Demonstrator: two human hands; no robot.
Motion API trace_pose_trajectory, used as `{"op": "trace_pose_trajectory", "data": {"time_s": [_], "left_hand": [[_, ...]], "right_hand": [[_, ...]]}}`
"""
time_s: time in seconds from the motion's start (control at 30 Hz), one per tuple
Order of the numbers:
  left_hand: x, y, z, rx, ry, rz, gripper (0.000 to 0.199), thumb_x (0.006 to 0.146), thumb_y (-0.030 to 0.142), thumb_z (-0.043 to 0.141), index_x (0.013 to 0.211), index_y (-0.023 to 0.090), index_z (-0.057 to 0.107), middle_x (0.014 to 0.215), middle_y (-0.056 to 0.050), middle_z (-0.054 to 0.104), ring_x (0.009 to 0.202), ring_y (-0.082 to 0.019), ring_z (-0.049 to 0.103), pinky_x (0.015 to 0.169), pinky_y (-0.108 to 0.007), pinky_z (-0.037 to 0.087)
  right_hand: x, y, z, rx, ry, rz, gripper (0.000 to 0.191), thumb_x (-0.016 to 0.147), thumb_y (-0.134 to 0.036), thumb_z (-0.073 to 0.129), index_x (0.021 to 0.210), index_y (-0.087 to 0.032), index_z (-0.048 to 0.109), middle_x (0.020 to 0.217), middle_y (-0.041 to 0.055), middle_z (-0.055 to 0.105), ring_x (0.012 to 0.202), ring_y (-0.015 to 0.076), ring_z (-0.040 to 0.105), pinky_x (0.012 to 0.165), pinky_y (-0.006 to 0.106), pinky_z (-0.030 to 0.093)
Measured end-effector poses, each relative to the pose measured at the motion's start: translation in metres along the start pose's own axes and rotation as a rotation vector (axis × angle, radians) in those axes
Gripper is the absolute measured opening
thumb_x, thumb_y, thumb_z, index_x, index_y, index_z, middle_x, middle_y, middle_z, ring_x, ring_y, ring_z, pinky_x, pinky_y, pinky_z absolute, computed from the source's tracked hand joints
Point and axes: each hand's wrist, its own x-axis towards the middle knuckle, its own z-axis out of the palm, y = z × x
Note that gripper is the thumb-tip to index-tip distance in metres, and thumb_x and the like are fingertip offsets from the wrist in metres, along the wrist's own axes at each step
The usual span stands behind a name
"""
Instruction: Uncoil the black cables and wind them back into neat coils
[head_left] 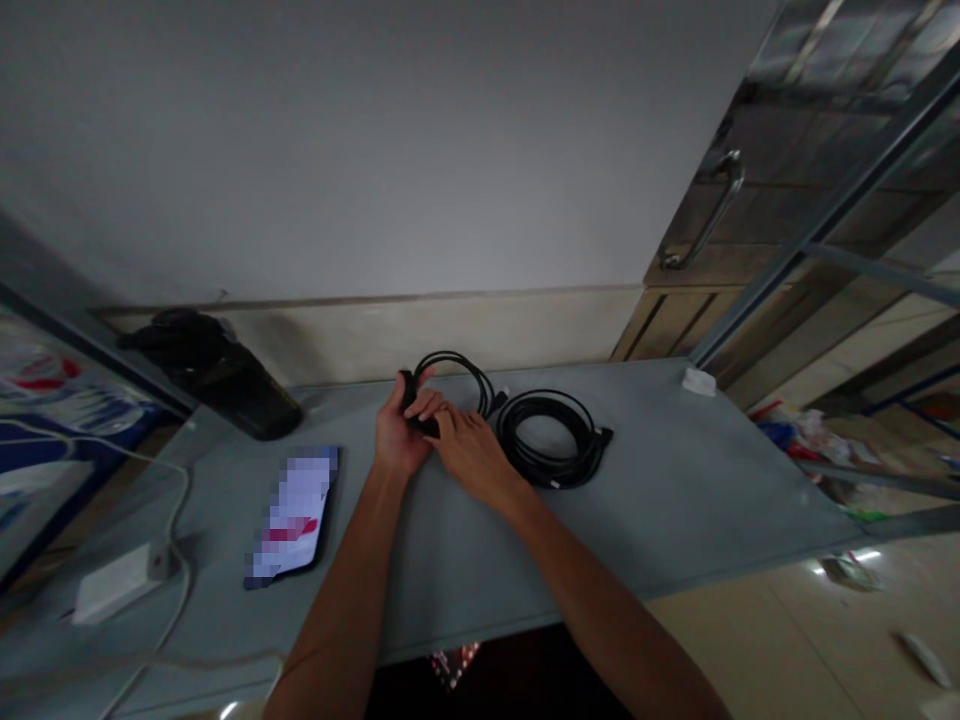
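Near the back middle of the grey table, my left hand (405, 432) is closed around a dark, blocky black piece. A black cable (459, 354) loops up and to the right from it, with a plug-like end (498, 402) lying on the table. My right hand (469, 445) comes across from the right, its fingers bent and pressed onto the black piece beside my left fingers. My fingers cover most of that piece, so its exact kind cannot be made out. Just right of my right hand lies a round coil of black cable (555, 482), with a connector (604, 436) at its right side.
Left of my arms lies a phone (296, 510) with its screen lit. Behind it a black bottle (244, 390) leans at a slant in view. A white power strip (124, 583) with a cord sits front left. A small white item (699, 381) rests at the back right corner.
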Motion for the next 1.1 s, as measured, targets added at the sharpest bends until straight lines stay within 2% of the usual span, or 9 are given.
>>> {"op": "trace_pose_trajectory", "data": {"time_s": [0.17, 0.27, 0.4, 0.5, 0.6, 0.77, 0.9, 1.0, 1.1], "left_hand": [[-0.018, 0.016, 0.012, -0.23, -0.095, -0.044, 0.046, 0.118, 0.056, 0.054, 0.118, 0.022, 0.085, 0.054, 0.01, 0.02, 0.053, -0.014, 0.035, 0.082, -0.035, 0.057], [-0.026, 0.02, 0.015, -0.326, -0.161, -0.072, 0.041, 0.117, 0.056, 0.058, 0.127, 0.025, 0.083, 0.056, 0.007, 0.042, 0.06, -0.013, 0.052, 0.083, -0.032, 0.058], [-0.023, 0.011, 0.017, -0.202, -0.229, -0.206, 0.052, 0.109, 0.066, 0.066, 0.132, 0.022, 0.082, 0.101, -0.008, 0.08, 0.105, -0.024, 0.076, 0.096, -0.038, 0.06], [-0.013, -0.006, 0.019, -0.069, -0.247, -0.233, 0.059, 0.104, 0.071, 0.071, 0.126, 0.018, 0.085, 0.13, -0.014, 0.082, 0.135, -0.033, 0.071, 0.117, -0.044, 0.054], [-0.006, -0.028, 0.021, 0.051, -0.239, -0.226, 0.057, 0.096, 0.069, 0.082, 0.122, 0.019, 0.088, 0.144, -0.015, 0.08, 0.148, -0.034, 0.065, 0.131, -0.046, 0.044], [-0.005, -0.048, 0.023, 0.185, -0.219, -0.186, 0.053, 0.087, 0.066, 0.093, 0.112, 0.019, 0.091, 0.141, -0.016, 0.081, 0.147, -0.037, 0.067, 0.135, -0.052, 0.04], [-0.008, -0.047, 0.024, 0.247, -0.265, -0.204, 0.054, 0.085, 0.062, 0.096, 0.114, 0.018, 0.091, 0.138, -0.017, 0.083, 0.141, -0.037, 0.071, 0.133, -0.053, 0.043], [-0.007, -0.048, 0.022, 0.253, -0.231, -0.202, 0.053, 0.08, 0.057, 0.101, 0.112, 0.017, 0.09, 0.131, -0.016, 0.085, 0.134, -0.036, 0.075, 0.13, -0.053, 0.046], [-0.007, -0.051, 0.022, 0.266, -0.161, -0.178, 0.059, 0.084, 0.056, 0.099, 0.128, 0.019, 0.086, 0.139, -0.017, 0.082, 0.134, -0.035, 0.075, 0.128, -0.055, 0.048]], "right_hand": [[-0.009, -0.009, -0.026, -0.048, 0.021, -0.124, 0.034, 0.124, -0.035, 0.044, 0.14, -0.01, 0.061, 0.128, 0.0186, 0.077, 0.119, 0.0288, 0.076, 0.108, 0.046, 0.054], [-0.016, -0.008, -0.046, -0.099, 0.133, -0.166, 0.039, 0.124, -0.043, 0.043, 0.133, -0.012, 0.064, 0.126, 0.0159, 0.079, 0.121, 0.0269, 0.075, 0.109, 0.044, 0.052], [-0.035, 0.015, -0.074, -0.195, 0.201, -0.125, 0.038, 0.124, -0.043, 0.043, 0.122, -0.016, 0.069, 0.108, 0.0104, 0.079, 0.104, 0.0243, 0.073, 0.098, 0.041, 0.05], [-0.055, 0.043, -0.084, -0.265, 0.202, -0.044, 0.034, 0.123, -0.041, 0.048, 0.113, -0.017, 0.07, 0.101, 0.01, 0.077, 0.102, 0.025, 0.071, 0.096, 0.04, 0.048], [-0.075, 0.064, -0.084, -0.275, 0.13, 0.044, 0.034, 0.123, -0.039, 0.049, 0.109, -0.017, 0.071, 0.102, 0.0105, 0.077, 0.104, 0.0261, 0.071, 0.098, 0.04, 0.048], [-0.099, 0.07, -0.077, -0.12, 0.045, 0.132, 0.041, 0.12, -0.052, 0.053, 0.119, -0.016, 0.073, 0.119, 0.0125, 0.075, 0.117, 0.0291, 0.071, 0.108, 0.042, 0.053], [-0.112, 0.062, -0.076, -0.077, -0.014, 0.186, 0.062, 0.104, -0.07, 0.074, 0.125, -0.012, 0.07, 0.128, 0.0188, 0.07, 0.122, 0.036, 0.069, 0.109, 0.049, 0.056], [-0.121, 0.055, -0.075, -0.117, -0.114, 0.219, 0.06, 0.101, -0.06, 0.083, 0.129, -0.01, 0.068, 0.126, 0.0212, 0.073, 0.122, 0.0392, 0.07, 0.11, 0.054, 0.056], [-0.133, 0.048, -0.077, -0.112, -0.184, 0.184, 0.05, 0.104, -0.048, 0.083, 0.133, -0.01, 0.067, 0.124, 0.0201, 0.077, 0.121, 0.0373, 0.073, 0.111, 0.054, 0.056]]}}
